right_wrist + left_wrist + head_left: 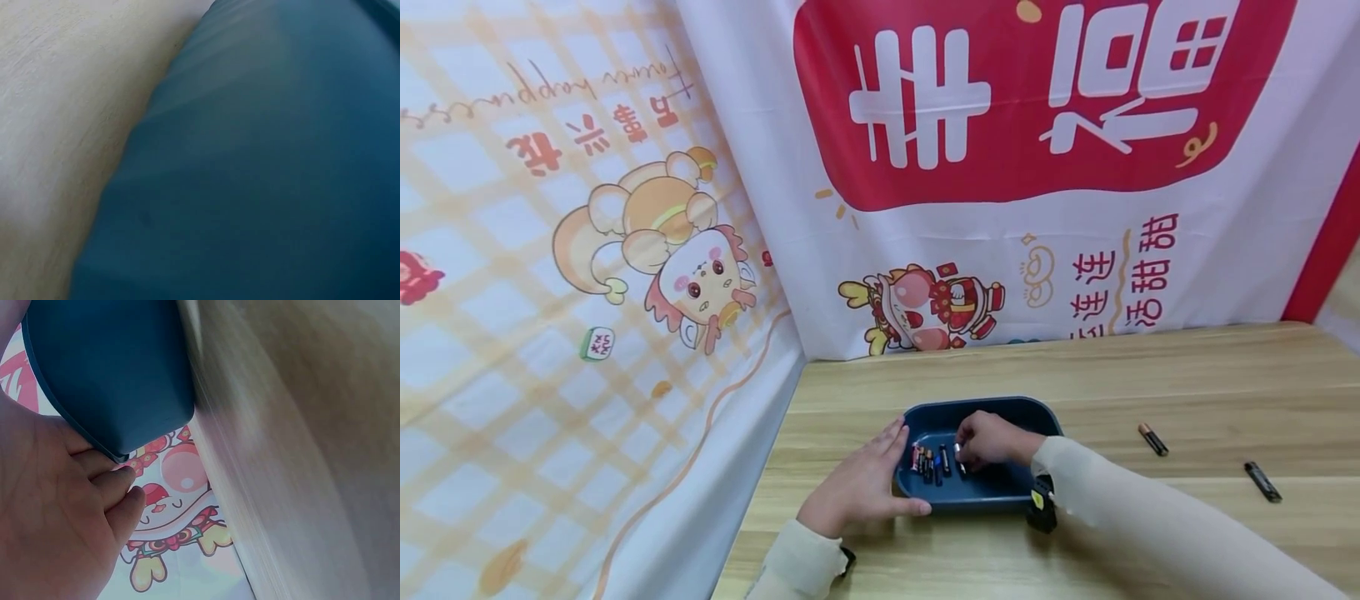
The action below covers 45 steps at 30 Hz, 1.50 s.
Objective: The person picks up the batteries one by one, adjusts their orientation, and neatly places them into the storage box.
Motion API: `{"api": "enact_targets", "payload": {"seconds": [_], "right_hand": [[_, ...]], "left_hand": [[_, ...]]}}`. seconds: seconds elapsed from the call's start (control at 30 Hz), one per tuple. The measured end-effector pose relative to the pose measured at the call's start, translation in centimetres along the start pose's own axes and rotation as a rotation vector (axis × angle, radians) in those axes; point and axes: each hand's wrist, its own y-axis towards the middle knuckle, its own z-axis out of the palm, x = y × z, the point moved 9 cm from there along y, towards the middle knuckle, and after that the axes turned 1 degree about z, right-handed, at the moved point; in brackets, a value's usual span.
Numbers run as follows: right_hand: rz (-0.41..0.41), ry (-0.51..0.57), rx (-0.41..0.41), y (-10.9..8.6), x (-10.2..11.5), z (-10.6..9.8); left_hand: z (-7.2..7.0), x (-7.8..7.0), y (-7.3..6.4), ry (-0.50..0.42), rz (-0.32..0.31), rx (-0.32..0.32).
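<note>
A dark blue tray lies on the wooden table in the head view. In its left half, several small batteries stand side by side in a row, some with copper-coloured ends. My right hand reaches into the tray and pinches a battery at the right end of that row; its fingertips partly cover it. My left hand rests against the tray's left end, fingers along the rim and thumb at the near edge. From the left wrist, its palm faces the tray's outer wall.
On the table to the right of the tray lie a copper-topped battery and a dark battery. Printed cloth hangs behind and along the left side. The tray's wall fills most of the right wrist view.
</note>
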Motion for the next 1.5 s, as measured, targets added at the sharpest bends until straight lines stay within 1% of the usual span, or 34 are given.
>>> {"api": "enact_targets", "payload": {"seconds": [0.27, 0.6, 1.03, 1.27, 1.5], "right_hand": [[0.030, -0.060, -0.027, 0.3, 0.1, -0.1], [0.038, -0.105, -0.027, 0.6, -0.1, 0.2], [0.042, -0.099, -0.036, 0.8, -0.3, 0.2], [0.037, -0.088, -0.038, 0.9, -0.1, 0.2], [0.028, -0.086, -0.039, 1.1, -0.1, 0.3]], "left_hand": [[-0.1, -0.1, 0.0, -0.014, -0.002, 0.000], [0.0, 0.0, -0.1, -0.012, -0.002, 0.007], [0.1, -0.1, 0.0, -0.007, 0.008, -0.003], [0.1, 0.1, 0.1, -0.023, -0.005, 0.004], [0.0, 0.0, -0.1, -0.024, -0.003, -0.001]]}}
